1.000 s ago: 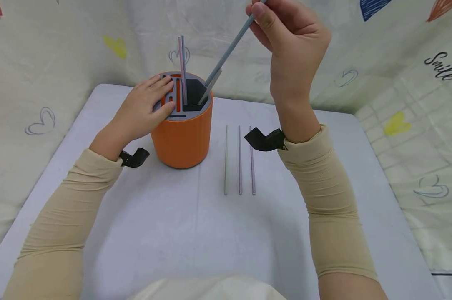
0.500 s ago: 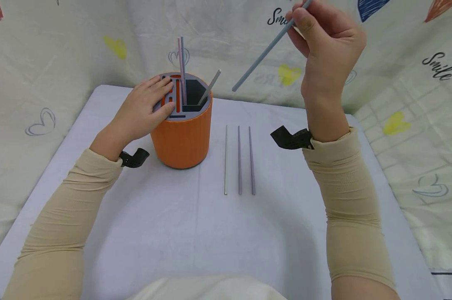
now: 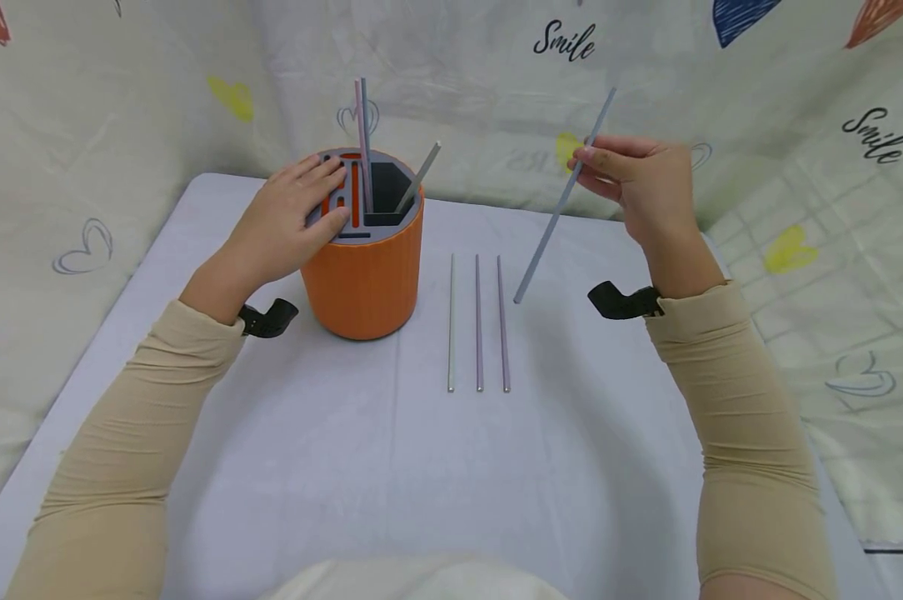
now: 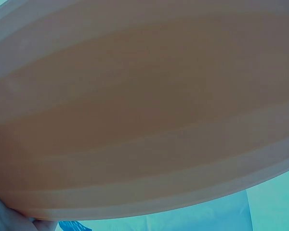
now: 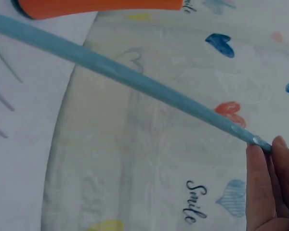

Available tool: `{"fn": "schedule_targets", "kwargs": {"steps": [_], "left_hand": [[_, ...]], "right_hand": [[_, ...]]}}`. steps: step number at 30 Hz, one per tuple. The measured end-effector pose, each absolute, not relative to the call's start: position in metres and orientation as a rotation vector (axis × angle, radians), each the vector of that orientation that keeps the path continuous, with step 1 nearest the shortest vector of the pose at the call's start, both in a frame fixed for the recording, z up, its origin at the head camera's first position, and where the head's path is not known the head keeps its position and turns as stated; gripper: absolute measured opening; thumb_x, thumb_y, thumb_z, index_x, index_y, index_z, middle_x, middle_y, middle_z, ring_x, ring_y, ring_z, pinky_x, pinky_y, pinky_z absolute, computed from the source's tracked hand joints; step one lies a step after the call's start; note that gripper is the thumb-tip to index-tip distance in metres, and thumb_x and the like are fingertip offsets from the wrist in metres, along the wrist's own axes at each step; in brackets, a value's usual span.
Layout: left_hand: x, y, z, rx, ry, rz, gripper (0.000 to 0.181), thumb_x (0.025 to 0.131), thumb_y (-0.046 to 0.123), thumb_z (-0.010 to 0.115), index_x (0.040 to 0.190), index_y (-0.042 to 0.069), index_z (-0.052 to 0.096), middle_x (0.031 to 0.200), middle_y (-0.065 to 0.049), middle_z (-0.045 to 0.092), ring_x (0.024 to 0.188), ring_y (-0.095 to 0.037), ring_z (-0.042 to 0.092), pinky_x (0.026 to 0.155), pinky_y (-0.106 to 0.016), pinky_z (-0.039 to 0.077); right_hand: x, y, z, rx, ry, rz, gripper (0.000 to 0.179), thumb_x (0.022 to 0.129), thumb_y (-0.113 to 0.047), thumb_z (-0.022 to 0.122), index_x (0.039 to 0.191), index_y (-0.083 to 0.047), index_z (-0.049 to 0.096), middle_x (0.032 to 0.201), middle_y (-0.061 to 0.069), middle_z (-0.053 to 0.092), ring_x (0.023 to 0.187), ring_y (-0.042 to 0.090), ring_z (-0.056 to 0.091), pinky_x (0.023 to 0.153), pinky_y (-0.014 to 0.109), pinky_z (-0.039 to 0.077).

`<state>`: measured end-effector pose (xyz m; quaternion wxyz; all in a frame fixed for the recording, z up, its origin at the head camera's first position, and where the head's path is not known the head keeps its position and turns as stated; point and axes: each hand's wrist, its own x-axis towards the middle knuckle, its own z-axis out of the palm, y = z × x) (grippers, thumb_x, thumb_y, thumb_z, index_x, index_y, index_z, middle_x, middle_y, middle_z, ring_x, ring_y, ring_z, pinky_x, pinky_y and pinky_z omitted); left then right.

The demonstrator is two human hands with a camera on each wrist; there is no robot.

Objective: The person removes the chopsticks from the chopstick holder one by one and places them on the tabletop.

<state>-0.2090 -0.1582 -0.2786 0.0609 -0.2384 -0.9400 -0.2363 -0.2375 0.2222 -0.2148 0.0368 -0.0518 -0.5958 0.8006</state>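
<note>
My right hand [image 3: 639,179] pinches a thin blue stick [image 3: 555,218] between thumb and fingertips. Slanting down to the left, its lower end overlaps the table just right of the laid-out sticks. In the right wrist view the blue stick [image 5: 144,84] runs from the fingertips across to the upper left. My left hand [image 3: 286,212] rests with extended fingers on the grey slotted top of an orange round pen holder [image 3: 361,287]. The wall of the pen holder [image 4: 149,106] fills most of the left wrist view. Two upright sticks [image 3: 365,133] and a leaning pale stick [image 3: 423,173] stand in the holder.
A pale green stick [image 3: 451,325] and two purple sticks [image 3: 479,325] lie side by side on the white table [image 3: 391,467], right of the holder. A printed curtain [image 3: 489,108] closes off the back and sides.
My right hand has lifted the blue stick away from the holder, moved right, then lowered, turning the stick steeper. My left hand stays on the holder.
</note>
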Motion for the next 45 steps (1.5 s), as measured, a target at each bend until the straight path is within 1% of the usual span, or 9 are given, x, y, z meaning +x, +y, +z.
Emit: {"fn": "schedule_targets", "kwargs": {"steps": [9, 16, 20, 23, 28, 30, 34, 38, 45], "left_hand": [[-0.207, -0.162, -0.278, -0.708, -2.862, -0.705, 0.057, 0.097, 0.037, 0.034, 0.145, 0.007, 0.030, 0.153, -0.007, 0.024, 0.144, -0.024, 0.012, 0.118, -0.043, 0.008], [-0.209, -0.162, -0.279, -0.733, -2.840, -0.704, 0.058, 0.096, 0.038, 0.035, 0.144, 0.005, 0.032, 0.152, -0.009, 0.026, 0.144, -0.025, 0.014, 0.118, -0.041, 0.008], [-0.209, -0.162, -0.279, -0.739, -2.841, -0.700, 0.058, 0.096, 0.037, 0.034, 0.144, 0.005, 0.032, 0.152, -0.009, 0.027, 0.144, -0.025, 0.013, 0.118, -0.041, 0.008], [-0.209, -0.161, -0.279, -0.736, -2.843, -0.703, 0.058, 0.096, 0.037, 0.034, 0.144, 0.006, 0.031, 0.152, -0.008, 0.027, 0.144, -0.025, 0.013, 0.118, -0.040, 0.008], [-0.209, -0.161, -0.279, -0.724, -2.848, -0.696, 0.058, 0.096, 0.038, 0.035, 0.145, 0.006, 0.031, 0.152, -0.007, 0.026, 0.144, -0.024, 0.013, 0.118, -0.040, 0.007], [-0.209, -0.160, -0.279, -0.725, -2.852, -0.696, 0.058, 0.096, 0.039, 0.035, 0.145, 0.006, 0.031, 0.152, -0.007, 0.026, 0.144, -0.024, 0.013, 0.118, -0.040, 0.008], [-0.208, -0.160, -0.278, -0.727, -2.862, -0.696, 0.059, 0.096, 0.039, 0.035, 0.145, 0.006, 0.030, 0.153, -0.007, 0.025, 0.144, -0.024, 0.012, 0.118, -0.040, 0.007], [-0.208, -0.160, -0.278, -0.718, -2.868, -0.692, 0.059, 0.096, 0.039, 0.035, 0.145, 0.006, 0.030, 0.153, -0.007, 0.025, 0.144, -0.024, 0.012, 0.118, -0.040, 0.007], [-0.210, -0.160, -0.279, -0.725, -2.864, -0.697, 0.058, 0.097, 0.039, 0.035, 0.145, 0.008, 0.030, 0.153, -0.006, 0.024, 0.144, -0.023, 0.011, 0.118, -0.041, 0.007]], "right_hand": [[-0.248, 0.245, -0.258, -0.361, -2.161, 2.542, 0.014, 0.073, 0.004, 0.073, 0.087, 0.003, 0.070, 0.079, 0.011, 0.072, 0.074, 0.021, 0.071, 0.069, 0.028, 0.057], [-0.253, 0.251, -0.296, -0.457, -2.403, 2.489, 0.010, 0.078, -0.003, 0.070, 0.088, -0.004, 0.073, 0.084, 0.008, 0.073, 0.081, 0.017, 0.070, 0.075, 0.026, 0.056], [-0.256, 0.252, -0.315, -0.485, -2.518, 2.452, 0.008, 0.082, -0.004, 0.067, 0.088, -0.004, 0.072, 0.085, 0.007, 0.073, 0.082, 0.017, 0.070, 0.078, 0.026, 0.056], [-0.259, 0.252, -0.329, -0.526, -2.572, 2.437, 0.010, 0.083, -0.005, 0.066, 0.092, -0.002, 0.070, 0.085, 0.007, 0.073, 0.083, 0.018, 0.070, 0.077, 0.026, 0.056], [-0.268, 0.252, -0.351, -0.597, -2.643, 2.429, 0.025, 0.084, -0.007, 0.065, 0.108, 0.002, 0.065, 0.084, 0.006, 0.073, 0.081, 0.016, 0.071, 0.074, 0.024, 0.056], [-0.271, 0.251, -0.359, -0.638, -2.655, 2.428, 0.027, 0.084, -0.006, 0.065, 0.109, 0.002, 0.064, 0.083, 0.006, 0.073, 0.080, 0.016, 0.070, 0.073, 0.023, 0.056], [-0.275, 0.249, -0.371, -0.715, -2.653, 2.402, 0.023, 0.083, -0.005, 0.066, 0.106, 0.001, 0.065, 0.081, 0.005, 0.073, 0.081, 0.016, 0.070, 0.072, 0.023, 0.056], [-0.280, 0.246, -0.379, -0.758, -2.632, 2.392, 0.016, 0.083, -0.002, 0.066, 0.098, -0.001, 0.067, 0.080, 0.006, 0.073, 0.083, 0.017, 0.070, 0.072, 0.023, 0.057], [-0.285, 0.243, -0.389, -0.790, -2.647, 2.345, 0.009, 0.082, 0.001, 0.066, 0.090, -0.002, 0.067, 0.076, 0.006, 0.072, 0.075, 0.015, 0.070, 0.069, 0.023, 0.057]]}}
